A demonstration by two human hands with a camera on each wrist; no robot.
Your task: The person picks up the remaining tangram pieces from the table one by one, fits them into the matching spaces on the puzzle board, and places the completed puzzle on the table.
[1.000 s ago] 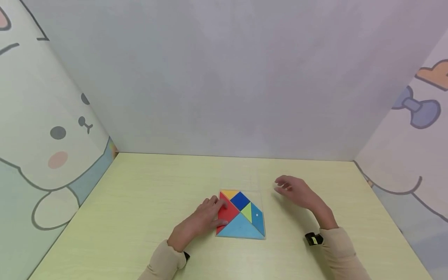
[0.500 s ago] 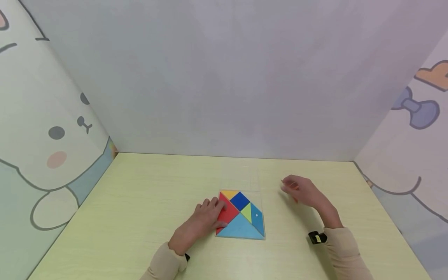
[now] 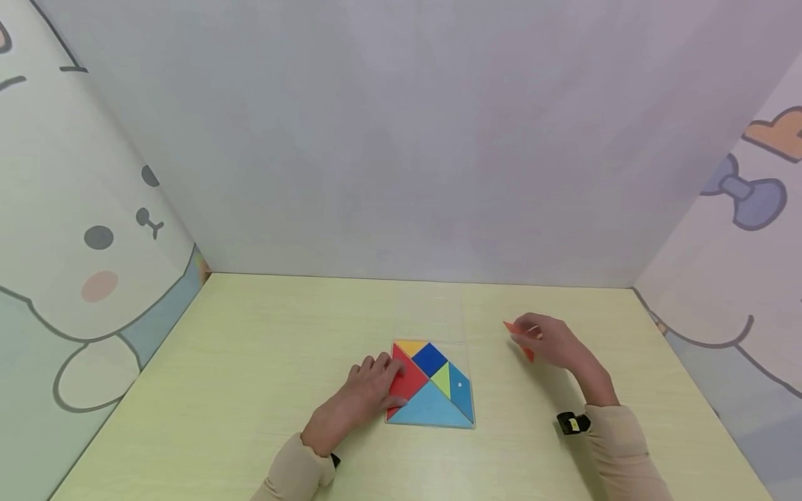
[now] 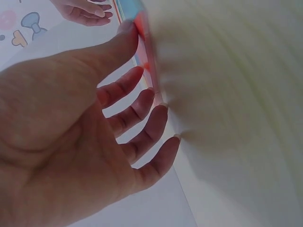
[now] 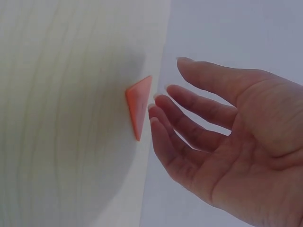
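A tangram tray [image 3: 438, 426] lies mid-table with flat coloured pieces fitted in it: a red triangle [image 3: 411, 380], a light blue triangle [image 3: 432, 408], a dark blue square [image 3: 429, 360], a yellow piece [image 3: 410, 346], a green triangle [image 3: 441, 380] and a blue parallelogram [image 3: 461, 393]. My left hand [image 3: 360, 398] rests at the tray's left edge, thumb and fingertips touching the red side. To the right, an orange triangle [image 5: 138, 108] lies flat on the table. My right hand [image 3: 546, 341] hovers just over it, fingers loosely bent and apart from it in the right wrist view.
Behind the tray lies a clear sheet [image 3: 429, 313] with faint outlines, joined or close to its far edge. A pale wall [image 3: 413, 139] closes the table's far side. Printed cartoon panels [image 3: 106, 209] flank it left and right.
My right hand has shifted to the right, bringing the orange triangle under it into sight. The left hand has stayed at the tray's left edge.
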